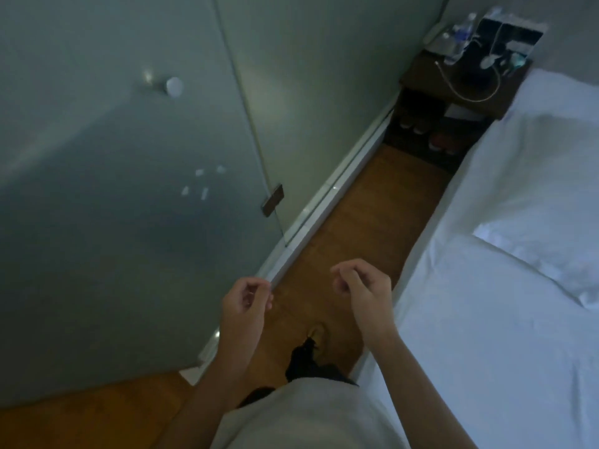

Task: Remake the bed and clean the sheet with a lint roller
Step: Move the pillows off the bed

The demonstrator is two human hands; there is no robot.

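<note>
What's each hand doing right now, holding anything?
Left hand: open, fingers loosely curled, holding nothing, above the floor.
Right hand: open, fingers loosely curled, holding nothing, beside the bed.

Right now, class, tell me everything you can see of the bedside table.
The bedside table is a dark, wood-looking cabinet in the far corner, wedged between the wall and the head of the white bed. Its top carries water bottles, a curved pale cable and blurred small items. Open shelves beneath hold pairs of shoes. No hand touches it.
</note>
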